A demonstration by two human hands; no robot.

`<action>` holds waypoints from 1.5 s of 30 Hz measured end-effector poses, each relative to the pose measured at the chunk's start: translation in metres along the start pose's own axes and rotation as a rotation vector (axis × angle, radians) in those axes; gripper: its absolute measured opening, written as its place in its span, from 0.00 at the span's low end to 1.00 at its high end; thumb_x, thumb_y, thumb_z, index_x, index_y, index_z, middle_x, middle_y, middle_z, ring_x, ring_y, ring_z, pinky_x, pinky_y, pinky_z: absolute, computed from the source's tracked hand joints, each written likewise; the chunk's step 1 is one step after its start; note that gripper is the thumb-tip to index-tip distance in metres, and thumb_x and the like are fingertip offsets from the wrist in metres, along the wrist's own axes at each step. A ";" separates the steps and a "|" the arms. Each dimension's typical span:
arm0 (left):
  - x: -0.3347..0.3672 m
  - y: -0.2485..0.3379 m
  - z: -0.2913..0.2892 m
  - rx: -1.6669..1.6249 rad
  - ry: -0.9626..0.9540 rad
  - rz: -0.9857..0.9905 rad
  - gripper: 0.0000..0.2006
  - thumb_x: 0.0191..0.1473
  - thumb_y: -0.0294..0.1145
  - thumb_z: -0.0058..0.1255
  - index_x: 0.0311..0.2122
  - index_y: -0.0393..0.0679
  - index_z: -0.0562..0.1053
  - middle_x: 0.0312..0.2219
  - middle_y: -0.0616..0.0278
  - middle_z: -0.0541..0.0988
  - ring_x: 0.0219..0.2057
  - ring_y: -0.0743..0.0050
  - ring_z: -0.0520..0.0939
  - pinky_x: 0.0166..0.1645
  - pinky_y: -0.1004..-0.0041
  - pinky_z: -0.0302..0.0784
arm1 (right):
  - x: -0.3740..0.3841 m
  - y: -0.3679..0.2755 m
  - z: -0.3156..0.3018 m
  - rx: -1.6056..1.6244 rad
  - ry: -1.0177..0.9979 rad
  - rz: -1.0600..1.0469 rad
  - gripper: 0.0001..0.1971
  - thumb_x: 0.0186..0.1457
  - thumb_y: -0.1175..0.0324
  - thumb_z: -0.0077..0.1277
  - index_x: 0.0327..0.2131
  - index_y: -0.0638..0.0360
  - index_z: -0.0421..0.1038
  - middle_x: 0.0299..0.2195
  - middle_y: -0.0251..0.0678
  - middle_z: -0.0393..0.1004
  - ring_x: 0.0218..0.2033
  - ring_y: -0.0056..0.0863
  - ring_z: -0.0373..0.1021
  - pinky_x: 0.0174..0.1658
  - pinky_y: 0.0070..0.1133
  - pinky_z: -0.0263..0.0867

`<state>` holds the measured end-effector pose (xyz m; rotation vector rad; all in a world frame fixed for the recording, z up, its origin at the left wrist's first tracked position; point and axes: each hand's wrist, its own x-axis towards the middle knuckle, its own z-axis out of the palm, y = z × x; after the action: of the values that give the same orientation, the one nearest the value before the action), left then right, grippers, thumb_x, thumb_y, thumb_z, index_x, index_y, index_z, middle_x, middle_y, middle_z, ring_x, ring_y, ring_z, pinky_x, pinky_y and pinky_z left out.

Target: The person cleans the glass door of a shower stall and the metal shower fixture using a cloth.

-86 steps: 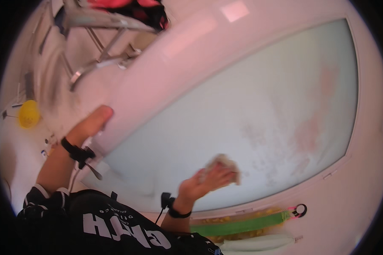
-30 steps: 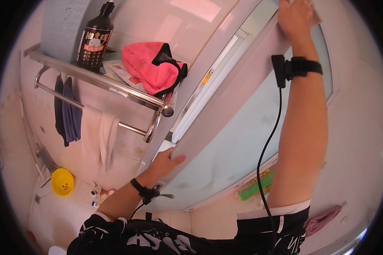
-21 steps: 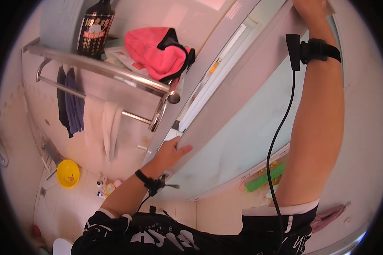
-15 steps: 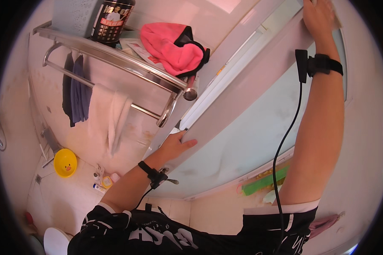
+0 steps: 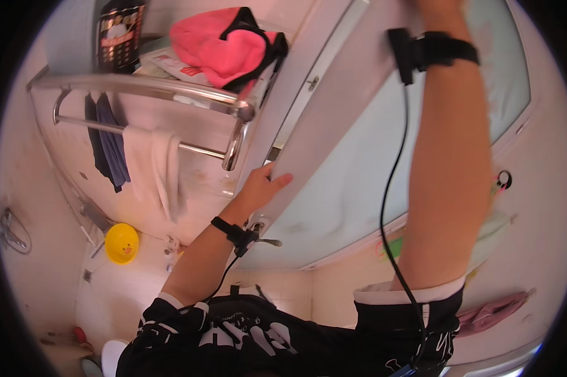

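Observation:
My left hand [image 5: 258,188] grips the edge of a door [image 5: 340,103] with a pale frame and a frosted pane [image 5: 352,182]. Its thumb lies on the frame's face while the fingers wrap behind the edge. Just below that wrist sits the door's metal lever handle [image 5: 269,242]. Raised high, my right hand [image 5: 440,7] is at the upper part of the door; the picture's top edge cuts off its fingers and whatever they may hold. Both wrists wear black straps with small cabled devices.
Left of the door, a metal towel rack [image 5: 205,151] carries a white towel [image 5: 154,163], dark cloths [image 5: 110,141], a pink cloth [image 5: 217,47] and a black container [image 5: 120,34]. A yellow basin [image 5: 121,243] is on the tiled floor. Pink cloth [image 5: 494,312] hangs at the right.
My view has shifted, with the rack further left and higher. My right hand has moved up, mostly out of the picture; a flat pale thing was in it before. My left hand keeps gripping the door edge.

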<state>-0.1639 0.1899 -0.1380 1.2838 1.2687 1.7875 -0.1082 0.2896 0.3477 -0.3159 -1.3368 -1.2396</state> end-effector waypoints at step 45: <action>-0.029 -0.043 -0.020 -0.093 0.362 0.109 0.43 0.60 0.70 0.33 0.68 0.44 0.52 0.63 0.61 0.63 0.63 0.67 0.65 0.68 0.62 0.58 | -0.559 0.063 -0.203 0.606 -0.821 0.036 0.27 0.58 0.59 0.47 0.62 0.43 0.62 0.66 0.33 0.55 0.63 0.34 0.57 0.63 0.45 0.47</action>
<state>-0.1746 0.1742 -0.1903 1.0244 1.3043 2.2034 0.1872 0.4280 -0.1539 -0.4273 -2.3159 -0.6106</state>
